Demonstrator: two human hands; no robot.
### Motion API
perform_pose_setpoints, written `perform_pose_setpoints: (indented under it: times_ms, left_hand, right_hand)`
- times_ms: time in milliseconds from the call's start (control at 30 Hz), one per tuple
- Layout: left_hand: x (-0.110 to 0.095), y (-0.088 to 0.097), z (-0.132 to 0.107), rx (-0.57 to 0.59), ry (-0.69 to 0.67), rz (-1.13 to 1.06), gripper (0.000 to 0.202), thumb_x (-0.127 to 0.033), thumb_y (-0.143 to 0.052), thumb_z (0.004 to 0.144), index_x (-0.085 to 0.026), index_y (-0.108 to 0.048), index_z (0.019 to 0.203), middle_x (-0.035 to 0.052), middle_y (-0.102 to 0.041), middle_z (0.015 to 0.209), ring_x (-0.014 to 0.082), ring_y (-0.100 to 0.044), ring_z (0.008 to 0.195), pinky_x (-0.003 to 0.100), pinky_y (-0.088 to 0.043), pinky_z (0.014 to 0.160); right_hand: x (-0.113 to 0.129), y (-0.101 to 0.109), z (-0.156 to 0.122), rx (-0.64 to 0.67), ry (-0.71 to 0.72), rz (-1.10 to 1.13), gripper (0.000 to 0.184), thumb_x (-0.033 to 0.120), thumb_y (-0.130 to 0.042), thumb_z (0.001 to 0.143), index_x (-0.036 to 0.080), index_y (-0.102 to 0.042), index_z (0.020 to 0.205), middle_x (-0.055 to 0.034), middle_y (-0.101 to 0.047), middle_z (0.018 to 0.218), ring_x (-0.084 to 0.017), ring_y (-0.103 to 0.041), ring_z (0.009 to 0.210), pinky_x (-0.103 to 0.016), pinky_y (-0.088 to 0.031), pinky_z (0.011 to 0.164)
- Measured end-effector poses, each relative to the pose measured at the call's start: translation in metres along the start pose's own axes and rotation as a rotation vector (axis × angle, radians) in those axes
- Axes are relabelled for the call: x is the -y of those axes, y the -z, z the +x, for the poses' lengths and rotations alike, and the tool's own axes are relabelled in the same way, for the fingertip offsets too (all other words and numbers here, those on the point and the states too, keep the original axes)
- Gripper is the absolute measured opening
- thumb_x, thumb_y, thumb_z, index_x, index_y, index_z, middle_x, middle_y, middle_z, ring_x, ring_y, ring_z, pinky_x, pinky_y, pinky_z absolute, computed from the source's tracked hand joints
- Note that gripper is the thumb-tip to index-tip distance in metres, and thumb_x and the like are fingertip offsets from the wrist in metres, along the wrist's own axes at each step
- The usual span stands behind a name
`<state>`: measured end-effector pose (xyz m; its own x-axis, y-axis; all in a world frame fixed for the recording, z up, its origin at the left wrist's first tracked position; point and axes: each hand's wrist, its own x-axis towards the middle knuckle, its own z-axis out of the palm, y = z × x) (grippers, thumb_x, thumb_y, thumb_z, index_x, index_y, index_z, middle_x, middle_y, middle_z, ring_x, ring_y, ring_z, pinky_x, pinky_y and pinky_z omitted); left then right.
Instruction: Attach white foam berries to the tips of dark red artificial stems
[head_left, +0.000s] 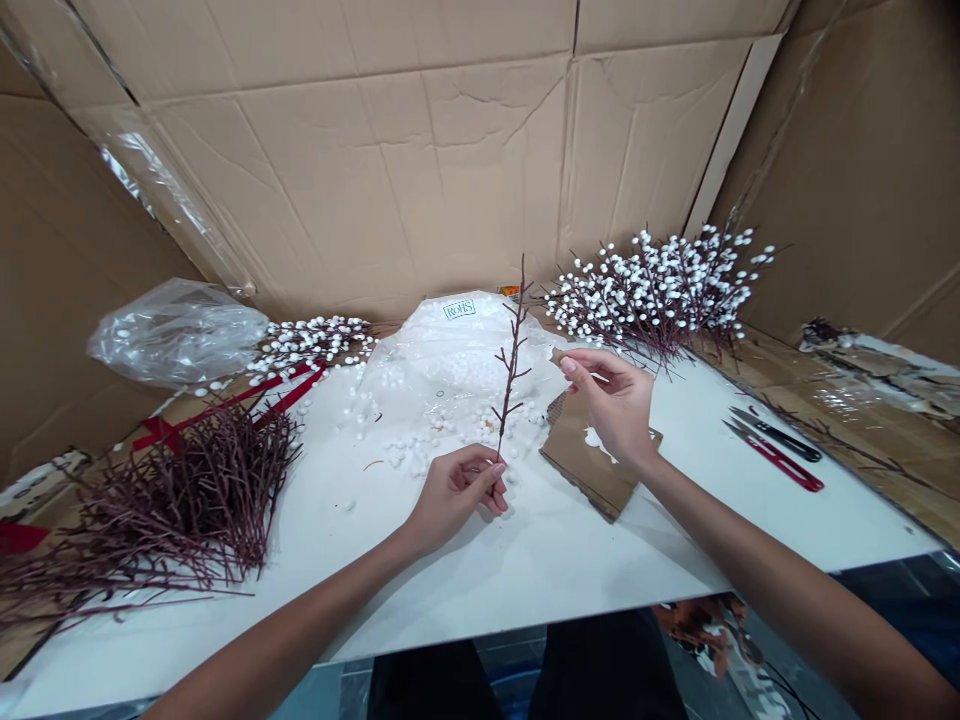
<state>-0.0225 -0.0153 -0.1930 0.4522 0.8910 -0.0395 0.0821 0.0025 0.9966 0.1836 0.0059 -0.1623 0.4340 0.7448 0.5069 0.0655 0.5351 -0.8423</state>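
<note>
My left hand pinches the lower end of a bare brown artificial twig, which stands nearly upright with short side branches. My right hand is raised to the right of the twig, apart from it. Between its thumb and fingers is a small brown cardboard piece with white on its tip. Below this hand lies a cardboard sheet bearing a patch of white paste, partly covered by the hand. Loose white berry beads are scattered on the table behind my left hand.
A clear plastic bag of white beads lies at the back. On the left is a pile of bare twigs, with berry stems behind. Finished-looking white-berried stems stand back right. Red snips and black snips lie at right.
</note>
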Motion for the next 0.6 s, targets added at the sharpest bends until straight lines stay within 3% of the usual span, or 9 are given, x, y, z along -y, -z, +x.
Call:
perform_pose_setpoints:
  times_ms: [233, 600]
  left_hand:
    - [0.0, 0.0, -0.001, -0.007, -0.001, 0.026, 0.028, -0.041, -0.066, 0.078, -0.013, -0.06, 0.08, 0.0003, -0.061, 0.059, 0.0139, -0.065, 0.052, 0.023, -0.053, 0.048]
    - [0.002, 0.0, 0.002, -0.003, 0.01, 0.019, 0.029, -0.04, -0.068, 0.076, -0.013, -0.061, 0.081, 0.0002, -0.061, 0.058, 0.0134, -0.064, 0.049, 0.022, -0.052, 0.046]
  right_hand:
    - [0.004, 0.003, -0.001, -0.038, 0.12, -0.033, 0.013, 0.031, -0.07, 0.075, 0.021, -0.072, 0.083, -0.0032, -0.07, 0.08, -0.014, -0.06, 0.067, -0.028, -0.052, 0.057]
    - [0.012, 0.005, -0.011, 0.048, 0.426, -0.216, 0.014, 0.018, -0.067, 0.079, 0.025, -0.072, 0.09, -0.0036, -0.072, 0.084, -0.017, -0.063, 0.075, -0.033, -0.053, 0.063]
